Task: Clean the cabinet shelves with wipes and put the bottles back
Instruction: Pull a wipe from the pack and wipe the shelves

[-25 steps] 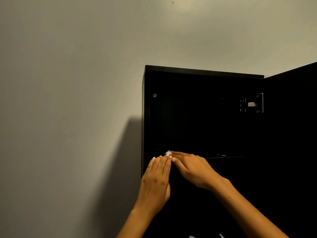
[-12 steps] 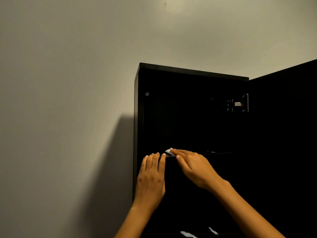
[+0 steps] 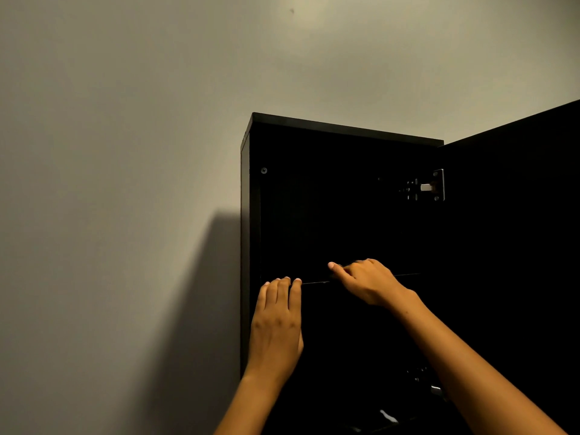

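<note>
Grey wall (image 3: 125,152) on the left, shadowed near the black cabinet (image 3: 314,199). Left hand (image 3: 277,324) flat, fingers (image 3: 284,288) straight, tips resting on the shelf (image 3: 314,282) edge. Right hand (image 3: 367,282) further along that edge, fingers curled (wipe not visible, grip hard to tell). Metal hinge (image 3: 426,186) by the open door (image 3: 518,246).
</note>
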